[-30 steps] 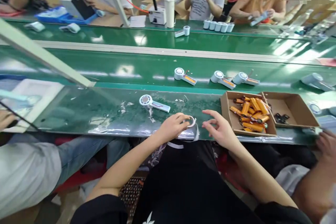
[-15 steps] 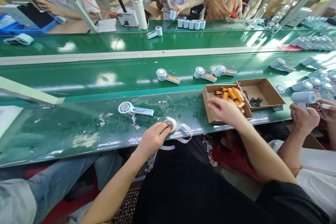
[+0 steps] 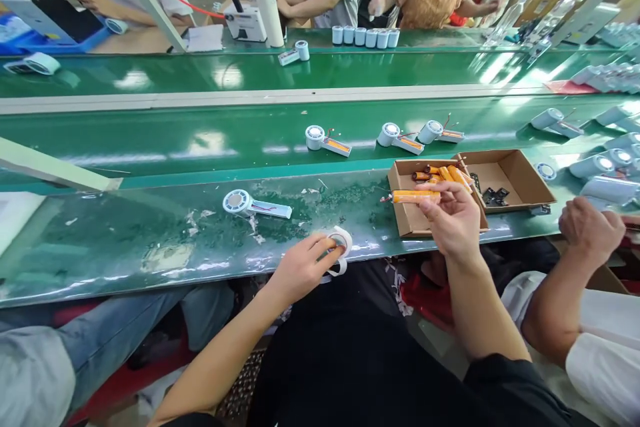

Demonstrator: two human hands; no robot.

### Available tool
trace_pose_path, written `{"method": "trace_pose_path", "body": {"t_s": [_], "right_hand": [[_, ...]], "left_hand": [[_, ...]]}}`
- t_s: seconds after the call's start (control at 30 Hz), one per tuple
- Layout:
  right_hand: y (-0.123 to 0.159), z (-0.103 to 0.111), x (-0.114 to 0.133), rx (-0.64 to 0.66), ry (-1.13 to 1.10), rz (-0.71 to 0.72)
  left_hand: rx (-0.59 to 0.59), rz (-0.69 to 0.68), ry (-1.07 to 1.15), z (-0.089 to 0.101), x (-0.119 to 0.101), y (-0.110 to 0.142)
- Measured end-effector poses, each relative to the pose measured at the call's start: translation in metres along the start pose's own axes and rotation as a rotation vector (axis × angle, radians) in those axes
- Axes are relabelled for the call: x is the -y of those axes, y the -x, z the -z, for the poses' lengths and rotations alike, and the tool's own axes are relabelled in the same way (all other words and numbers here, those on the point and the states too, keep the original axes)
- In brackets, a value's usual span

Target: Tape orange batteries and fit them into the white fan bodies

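Note:
My right hand [image 3: 455,217] pinches an orange cylindrical battery [image 3: 413,196] with a small wire end pointing left. It holds the battery above the near side of a cardboard box [image 3: 407,223], where several more orange batteries [image 3: 445,173] lie. My left hand [image 3: 310,260] grips a roll of white tape [image 3: 342,237] by the bench's front edge, its fingers partly inside the ring. A loose strip of tape hangs under the roll. To the left, a light-blue handheld fan [image 3: 237,202] lies on the bench with its handle opened, wires showing inside.
A second box [image 3: 523,177] with small black parts adjoins the battery box. Several fans with orange batteries in their handles, one a pale-blue fan [image 3: 315,138], lie on the green belt [image 3: 225,140]. At right is a co-worker's hand [image 3: 590,230]; people stand across the line.
My right hand has come up out of the box with a battery. My left hand has moved slightly right with the tape roll. The co-worker's hand at right has shifted.

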State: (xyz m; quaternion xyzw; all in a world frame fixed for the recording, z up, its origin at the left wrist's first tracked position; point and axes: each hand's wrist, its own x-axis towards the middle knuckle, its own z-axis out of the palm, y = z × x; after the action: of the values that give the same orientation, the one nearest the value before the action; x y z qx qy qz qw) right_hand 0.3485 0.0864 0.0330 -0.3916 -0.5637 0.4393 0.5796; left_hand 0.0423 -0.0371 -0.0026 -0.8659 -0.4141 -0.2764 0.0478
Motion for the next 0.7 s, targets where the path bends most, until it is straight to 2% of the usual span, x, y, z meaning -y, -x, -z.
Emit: {"method": "trace_pose_path", "body": {"t_s": [0.1, 0.2, 0.33, 0.47, 0.6, 0.7], "right_hand": [[0.032, -0.027, 0.006, 0.014, -0.017, 0.009], [0.055, -0.046, 0.006, -0.005, 0.025, 0.094], [0.069, -0.054, -0.001, 0.005, 0.122, 0.218], [0.081, -0.060, -0.008, 0.045, 0.073, 0.259], [0.098, -0.067, -0.013, 0.152, -0.006, 0.131], [0.094, -0.065, -0.011, 0.206, -0.132, -0.155]], "left_hand": [[-0.014, -0.032, 0.028, 0.005, -0.008, -0.006], [-0.004, -0.042, 0.037, 0.009, -0.014, -0.010], [0.013, -0.053, 0.028, 0.012, -0.017, -0.012], [0.046, -0.070, 0.006, 0.012, -0.016, -0.011], [0.074, -0.096, -0.036, 0.015, -0.011, -0.011], [0.075, -0.148, -0.084, 0.023, -0.005, -0.013]]}}
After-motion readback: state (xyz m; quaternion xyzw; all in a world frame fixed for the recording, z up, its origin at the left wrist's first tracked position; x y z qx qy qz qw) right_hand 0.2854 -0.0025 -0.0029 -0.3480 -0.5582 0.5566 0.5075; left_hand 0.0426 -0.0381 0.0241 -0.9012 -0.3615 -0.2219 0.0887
